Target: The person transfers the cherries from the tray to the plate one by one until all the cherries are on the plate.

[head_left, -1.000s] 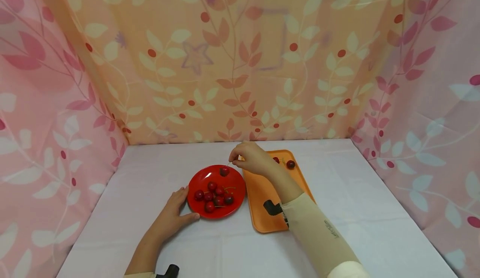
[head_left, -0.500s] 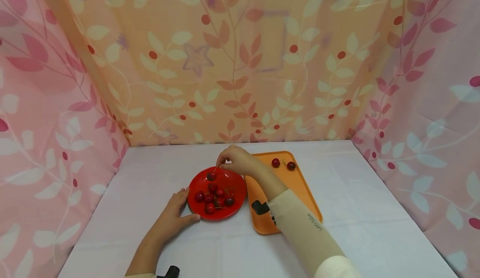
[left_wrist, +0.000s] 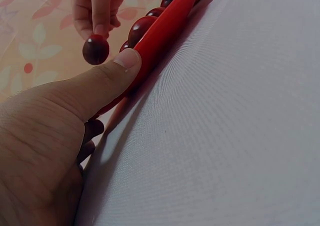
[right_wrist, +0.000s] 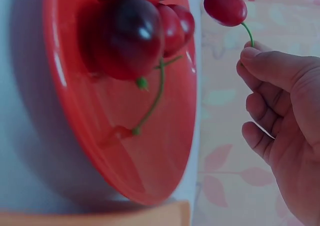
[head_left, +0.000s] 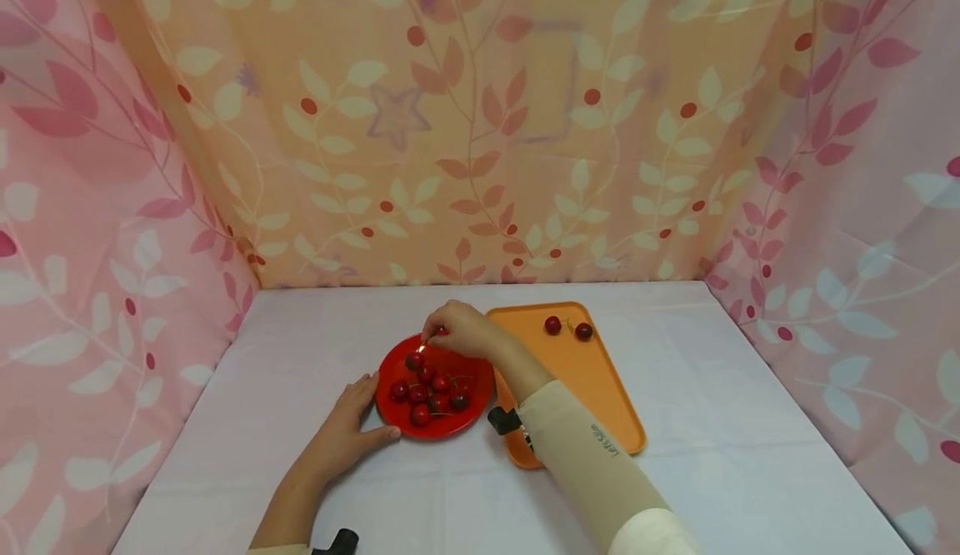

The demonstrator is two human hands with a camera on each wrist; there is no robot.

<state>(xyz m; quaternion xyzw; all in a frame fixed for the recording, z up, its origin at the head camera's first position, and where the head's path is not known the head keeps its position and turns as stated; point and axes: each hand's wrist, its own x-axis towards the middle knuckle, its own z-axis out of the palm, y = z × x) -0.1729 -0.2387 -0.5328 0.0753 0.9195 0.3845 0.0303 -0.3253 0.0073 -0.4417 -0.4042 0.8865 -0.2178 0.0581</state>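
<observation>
My right hand pinches a dark red cherry by its stem over the far left part of a round red plate. In the right wrist view, that cherry dangles from a thin green stem between thumb and forefinger, apart from the plate. Several cherries lie clustered on the plate, some with stems. My left hand rests against the plate's left edge, thumb and fingers spread along it. Its thumb tip touches the rim in the left wrist view, while its other fingers are mostly hidden.
An orange rectangular tray lies right of the plate, under my right forearm. Two cherries sit near its far end. White cloth covers the table. Flowered curtains stand behind and at both sides.
My right hand has carried the cherry leftward and slightly nearer, from the plate's far rim toward the cluster. The left hand and plate have stayed in place.
</observation>
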